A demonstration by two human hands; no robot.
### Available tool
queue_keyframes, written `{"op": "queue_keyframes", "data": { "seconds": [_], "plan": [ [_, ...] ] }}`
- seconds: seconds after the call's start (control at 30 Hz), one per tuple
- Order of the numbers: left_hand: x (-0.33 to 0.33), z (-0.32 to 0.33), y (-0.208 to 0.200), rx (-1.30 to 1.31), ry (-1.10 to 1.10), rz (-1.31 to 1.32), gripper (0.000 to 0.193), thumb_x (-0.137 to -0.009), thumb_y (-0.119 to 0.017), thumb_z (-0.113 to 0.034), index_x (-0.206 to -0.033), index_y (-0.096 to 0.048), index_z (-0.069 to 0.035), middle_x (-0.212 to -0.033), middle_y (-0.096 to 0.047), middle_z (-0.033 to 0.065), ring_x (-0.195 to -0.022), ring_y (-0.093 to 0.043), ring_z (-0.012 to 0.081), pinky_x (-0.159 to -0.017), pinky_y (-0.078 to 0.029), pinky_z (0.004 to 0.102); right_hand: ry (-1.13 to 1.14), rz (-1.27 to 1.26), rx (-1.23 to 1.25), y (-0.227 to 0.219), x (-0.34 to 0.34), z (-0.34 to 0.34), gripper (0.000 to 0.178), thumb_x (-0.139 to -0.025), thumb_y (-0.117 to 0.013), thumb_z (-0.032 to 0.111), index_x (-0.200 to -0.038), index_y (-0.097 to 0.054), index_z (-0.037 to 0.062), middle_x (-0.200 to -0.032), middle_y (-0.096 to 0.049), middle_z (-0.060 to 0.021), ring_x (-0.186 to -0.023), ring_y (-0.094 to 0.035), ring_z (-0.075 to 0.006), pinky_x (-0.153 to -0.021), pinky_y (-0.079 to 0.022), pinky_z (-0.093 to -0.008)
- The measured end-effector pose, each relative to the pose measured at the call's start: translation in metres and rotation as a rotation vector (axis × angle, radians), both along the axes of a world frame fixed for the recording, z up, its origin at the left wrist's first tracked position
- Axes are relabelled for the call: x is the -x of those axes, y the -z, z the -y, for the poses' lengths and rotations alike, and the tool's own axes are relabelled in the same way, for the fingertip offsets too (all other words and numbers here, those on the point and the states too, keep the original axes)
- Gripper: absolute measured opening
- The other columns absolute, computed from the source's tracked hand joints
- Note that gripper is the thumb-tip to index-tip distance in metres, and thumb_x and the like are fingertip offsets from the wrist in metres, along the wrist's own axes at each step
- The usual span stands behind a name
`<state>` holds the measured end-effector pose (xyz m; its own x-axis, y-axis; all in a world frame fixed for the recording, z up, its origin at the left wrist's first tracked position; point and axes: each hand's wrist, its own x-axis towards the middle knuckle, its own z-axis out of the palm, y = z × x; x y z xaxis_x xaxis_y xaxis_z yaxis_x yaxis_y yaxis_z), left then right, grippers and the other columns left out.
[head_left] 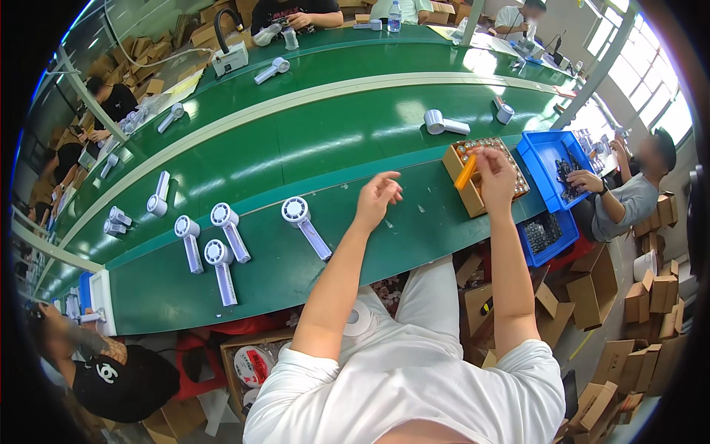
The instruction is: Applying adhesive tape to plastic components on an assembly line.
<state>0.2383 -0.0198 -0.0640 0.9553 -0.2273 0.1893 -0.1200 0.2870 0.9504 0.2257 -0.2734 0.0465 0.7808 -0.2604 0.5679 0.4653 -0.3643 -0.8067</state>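
My right hand (495, 176) is closed on an orange cylindrical battery (465, 176), held tilted above a cardboard box (473, 204). Rows of round, silver-topped cells (510, 157) stand in that box. My left hand (379, 198) hovers over the green bench with its fingers loosely bent and apart, holding nothing. Left of it lies a white and lilac handheld fan (296, 211), its round head away from me. Farther left are more such fans, one nearest me (220, 255), another (222, 216) behind it and a third (186, 228) beside them.
A blue bin (547, 194) with small black parts stands right of the box, and a person's hand (584, 181) reaches into it. Below sits a second blue bin (566, 235). A green conveyor (355, 140) carrying fans runs behind the bench. Cardboard boxes (592, 288) crowd the right floor.
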Motion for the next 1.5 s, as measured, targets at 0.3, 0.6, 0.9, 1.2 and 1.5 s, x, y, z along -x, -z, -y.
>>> {"op": "queue_keyframes", "data": {
  "seconds": [0.3, 0.6, 0.9, 1.2, 1.5],
  "plan": [
    [0.024, 0.02, -0.001, 0.015, 0.671, -0.094, 0.032, -0.096, -0.057, -0.03, -0.109, -0.059, 0.0, -0.096, -0.066, 0.0075, -0.08, -0.065, 0.016, -0.074, -0.05, 0.0273, -0.452, -0.178, -0.453, 0.067, 0.037, -0.063, 0.019, -0.094, -0.057, 0.002, -0.112, -0.058, -0.0043, -0.111, -0.067, -0.0153, -0.104, -0.065, -0.0208, -0.093, -0.05, -0.0317],
    [0.066, 0.037, -0.024, -0.699, 0.035, 0.34, 0.026, -0.089, -0.065, -0.021, -0.107, -0.061, -0.003, -0.085, -0.064, 0.0108, -0.072, -0.062, 0.0202, -0.069, -0.05, 0.0322, -0.507, -0.302, -0.853, 0.13, 0.045, -0.05, 0.035, -0.095, -0.06, 0.011, -0.125, -0.052, -0.0043, -0.114, -0.064, -0.0158, -0.102, -0.062, -0.0214, -0.092, -0.048, -0.0327],
    [0.235, -0.019, 0.028, -1.01, -0.188, 0.117, 0.039, -0.081, -0.07, -0.033, -0.108, -0.066, -0.005, -0.088, -0.068, 0.0127, -0.082, -0.064, 0.0306, -0.075, -0.05, 0.0393, -0.492, -0.387, -0.686, 0.121, 0.046, -0.054, 0.034, -0.1, -0.052, 0.018, -0.126, -0.049, -0.0036, -0.108, -0.062, -0.012, -0.093, -0.063, -0.0195, -0.083, -0.051, -0.0321],
    [0.268, -0.048, 0.059, -1.491, -0.053, 0.093, 0.074, -0.076, -0.073, -0.033, -0.134, -0.046, 0.003, -0.102, -0.063, 0.0149, -0.097, -0.056, 0.0309, -0.081, -0.041, 0.0433, -0.472, -0.294, -0.635, 0.12, 0.046, -0.058, 0.023, -0.101, -0.047, 0.013, -0.121, -0.044, 0.0015, -0.095, -0.056, -0.0059, -0.078, -0.052, -0.0119, -0.065, -0.043, -0.0242],
    [0.256, -0.018, -0.014, -0.674, -0.253, 0.148, 0.092, -0.076, -0.073, -0.019, -0.148, -0.022, 0.006, -0.106, -0.061, 0.0164, -0.087, -0.058, 0.0283, -0.088, -0.035, 0.0379, -0.605, -0.573, -0.69, 0.061, 0.172, -0.08, 0.013, -0.092, -0.063, 0.013, -0.086, -0.06, 0.0015, -0.062, -0.05, 0.0032, -0.056, -0.043, -0.0067, -0.052, -0.036, -0.0227]
  ]
}}
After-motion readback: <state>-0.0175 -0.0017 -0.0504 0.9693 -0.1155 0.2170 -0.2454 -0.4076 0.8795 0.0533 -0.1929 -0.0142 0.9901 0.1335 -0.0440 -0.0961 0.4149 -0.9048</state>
